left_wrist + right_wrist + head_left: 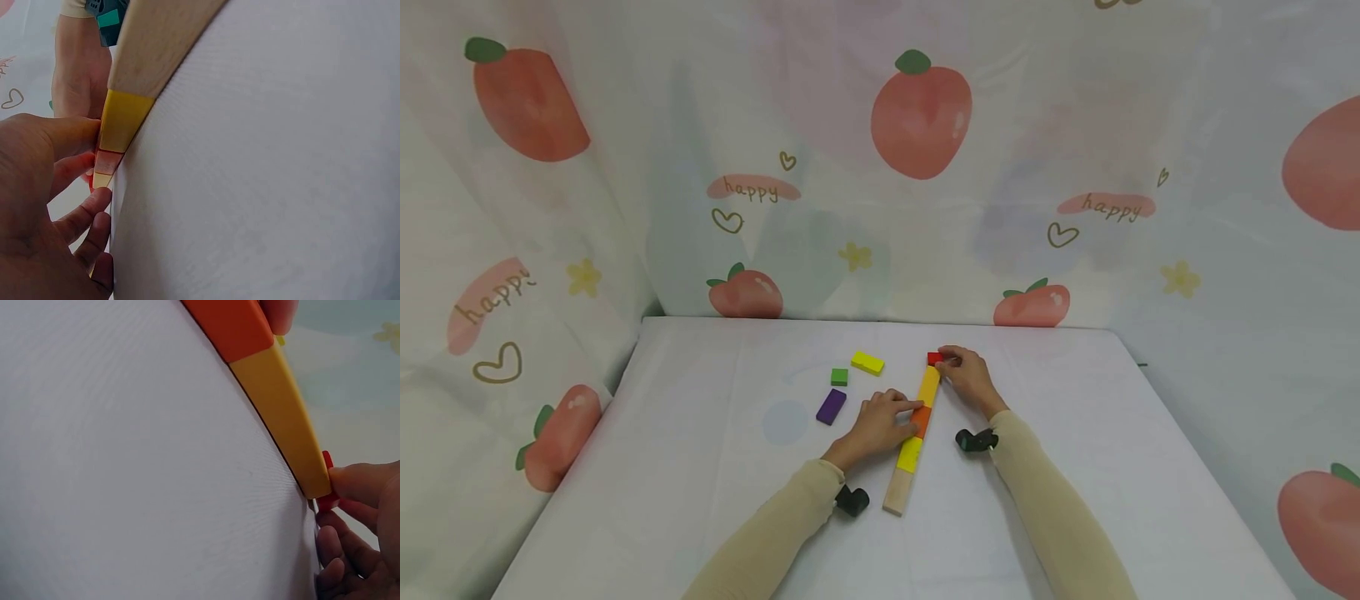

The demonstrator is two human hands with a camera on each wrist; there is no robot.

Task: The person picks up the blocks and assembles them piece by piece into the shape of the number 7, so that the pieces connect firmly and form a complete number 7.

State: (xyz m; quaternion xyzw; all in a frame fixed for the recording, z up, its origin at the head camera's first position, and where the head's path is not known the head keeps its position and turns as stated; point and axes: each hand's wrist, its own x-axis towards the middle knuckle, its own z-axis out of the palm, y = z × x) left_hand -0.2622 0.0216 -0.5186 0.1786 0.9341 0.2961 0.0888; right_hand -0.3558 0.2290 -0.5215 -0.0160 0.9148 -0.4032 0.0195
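Note:
A straight row of blocks runs away from me: a plain wooden block (898, 492), a yellow block (910, 455), an orange block (922, 422) and another yellow block (928, 386). Past its far end is a small red block (934, 358), pinched between thumb and fingers of my right hand (969, 375). The right wrist view has this red block (327, 501) right at the yellow block's end, partly hidden by the fingers. My left hand (880, 419) touches the row's left side around the orange block with thumb and extended index finger.
Left of the row lie a purple block (831, 407), a green block (839, 377) and a loose yellow block (868, 362). White cloth covers the table (700, 500). A fruit-patterned curtain (835, 125) hangs behind its far edge.

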